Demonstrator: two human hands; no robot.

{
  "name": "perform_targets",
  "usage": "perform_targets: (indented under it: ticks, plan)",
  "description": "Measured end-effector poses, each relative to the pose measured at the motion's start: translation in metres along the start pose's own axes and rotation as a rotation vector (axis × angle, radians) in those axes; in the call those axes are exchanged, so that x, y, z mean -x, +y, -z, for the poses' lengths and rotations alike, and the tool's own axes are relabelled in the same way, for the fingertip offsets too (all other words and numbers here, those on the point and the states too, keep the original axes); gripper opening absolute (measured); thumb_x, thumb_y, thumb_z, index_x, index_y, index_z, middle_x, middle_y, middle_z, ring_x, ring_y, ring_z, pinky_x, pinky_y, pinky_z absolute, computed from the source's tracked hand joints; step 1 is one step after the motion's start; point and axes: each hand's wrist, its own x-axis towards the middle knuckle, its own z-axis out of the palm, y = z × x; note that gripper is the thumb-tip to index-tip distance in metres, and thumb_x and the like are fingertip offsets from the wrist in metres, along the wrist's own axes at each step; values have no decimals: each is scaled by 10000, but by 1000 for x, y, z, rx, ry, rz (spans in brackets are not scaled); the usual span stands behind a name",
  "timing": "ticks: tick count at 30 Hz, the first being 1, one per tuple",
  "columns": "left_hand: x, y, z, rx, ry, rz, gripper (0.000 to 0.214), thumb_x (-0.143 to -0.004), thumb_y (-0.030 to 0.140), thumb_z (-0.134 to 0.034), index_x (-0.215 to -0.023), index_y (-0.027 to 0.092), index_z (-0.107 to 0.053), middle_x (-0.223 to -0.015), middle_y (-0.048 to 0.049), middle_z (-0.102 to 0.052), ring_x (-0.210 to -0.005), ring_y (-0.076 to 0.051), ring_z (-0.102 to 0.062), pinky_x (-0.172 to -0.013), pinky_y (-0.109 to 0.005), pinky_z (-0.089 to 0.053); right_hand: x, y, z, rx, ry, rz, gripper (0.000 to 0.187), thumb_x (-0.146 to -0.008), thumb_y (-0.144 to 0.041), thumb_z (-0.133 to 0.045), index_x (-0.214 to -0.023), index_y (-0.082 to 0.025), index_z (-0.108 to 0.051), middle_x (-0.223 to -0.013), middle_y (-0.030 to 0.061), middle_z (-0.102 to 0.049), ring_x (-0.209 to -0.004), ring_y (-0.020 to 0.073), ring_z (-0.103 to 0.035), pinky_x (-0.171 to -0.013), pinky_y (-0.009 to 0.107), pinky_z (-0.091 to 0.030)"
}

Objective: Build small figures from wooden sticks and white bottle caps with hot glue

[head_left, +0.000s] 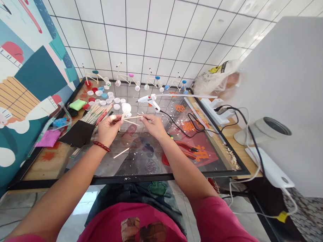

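My left hand [108,128] is closed on a small frame of wooden sticks with a white bottle cap [126,108] fixed at its top. My right hand [154,125] pinches the end of a thin wooden stick [132,117] that reaches across to that frame. Both hands hover over the glass tabletop [141,160]. A loose stick [122,152] lies on the glass just below my left hand. A white glue gun [149,100] rests behind my right hand.
Several finished stick-and-cap bicycles [127,80] line the back wall. Loose bottle caps [103,96], a bundle of sticks [95,113], black felt [77,134] and pink cloth [48,138] lie left. A power strip [216,110], cables and a plastic bag [218,80] sit right.
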Motion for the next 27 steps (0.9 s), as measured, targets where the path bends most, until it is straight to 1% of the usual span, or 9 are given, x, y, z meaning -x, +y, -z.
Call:
perform_targets:
  ticks: [3,6,9,11,14,16,21,24,27]
  plan:
    - [-1,-3,-1,50,4,7,319,-631,274,-798,-934,175,-780,-836,-54,-761,-735,-177,-680,-684,-297,-555,0,0,-1,-145,5,2,266,-889,-321,-601,-1045,-188,-770,-968,32,-779,-921,190,-691,-895,315,-514]
    - [0,-2,-2,111,7,54,333,-600,275,-819,-913,169,-774,-815,-49,-754,-710,-173,-669,-661,-295,-548,-1,1,-1,-338,3,11,292,-843,-407,-661,-998,-190,-779,-920,37,-779,-895,198,-693,-883,332,-522]
    - [2,7,-4,183,9,107,333,-576,279,-835,-879,159,-768,-785,-37,-744,-670,-152,-642,-608,-263,-513,-2,2,0,-513,-15,36,333,-782,-494,-724,-958,-218,-789,-887,30,-775,-885,198,-691,-894,348,-519]
    - [4,14,-5,226,1,131,330,-563,282,-843,-857,152,-766,-758,-28,-735,-623,-131,-611,-567,-243,-481,-2,2,1,-586,-28,35,355,-748,-528,-757,-945,-235,-795,-873,27,-773,-886,198,-687,-907,353,-511]
    - [5,21,-7,265,-6,151,321,-543,277,-851,-823,147,-762,-717,-16,-720,-555,-106,-562,-523,-232,-444,-2,2,1,-629,-33,16,388,-712,-562,-783,-936,-245,-799,-858,24,-769,-882,201,-677,-905,357,-506]
    - [5,22,-8,282,1,157,317,-531,267,-854,-809,147,-760,-704,-12,-715,-537,-100,-549,-513,-230,-436,-2,3,1,-637,-33,0,401,-705,-573,-783,-933,-244,-798,-841,22,-764,-866,196,-668,-885,352,-505]
    - [5,21,-7,296,8,173,317,-532,260,-855,-813,149,-761,-688,-6,-704,-524,-95,-542,-512,-232,-443,-3,2,2,-667,-19,-7,343,-743,-534,-758,-913,-238,-792,-828,18,-749,-810,166,-643,-846,337,-494]
    - [5,20,-7,289,7,174,337,-524,262,-859,-823,146,-759,-690,-9,-702,-535,-103,-552,-516,-239,-450,-3,2,2,-668,-22,-10,343,-738,-528,-759,-907,-230,-790,-827,21,-746,-800,162,-634,-833,335,-490]
    - [4,17,-6,279,13,156,357,-512,247,-865,-840,151,-760,-718,-18,-711,-608,-132,-604,-570,-256,-490,-4,3,2,-658,-20,-29,371,-725,-547,-757,-896,-219,-786,-827,28,-748,-793,166,-632,-818,332,-491]
